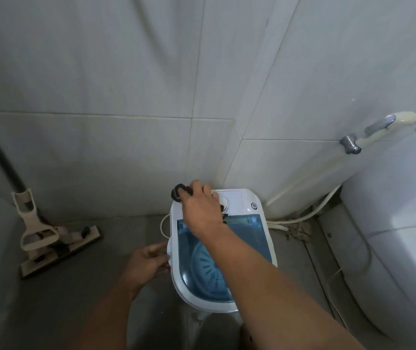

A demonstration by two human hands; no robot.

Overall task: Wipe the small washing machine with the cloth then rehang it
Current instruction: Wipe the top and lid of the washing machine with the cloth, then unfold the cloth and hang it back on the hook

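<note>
Both forearms are bare from the frame's lower edge to the wrists — no sleeves, no watch, no bands. The left hand (148, 261) and the right hand (201, 208) are ungloved — no rings can be made out on either.

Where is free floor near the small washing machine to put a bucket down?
Bare floor lies between the mop head and the washing machine. The right side is crowded: hoses and debris lie between machine and toilet.

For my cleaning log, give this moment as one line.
right hand: wiping washing machine with dark cloth | left hand: touching its side
</note>
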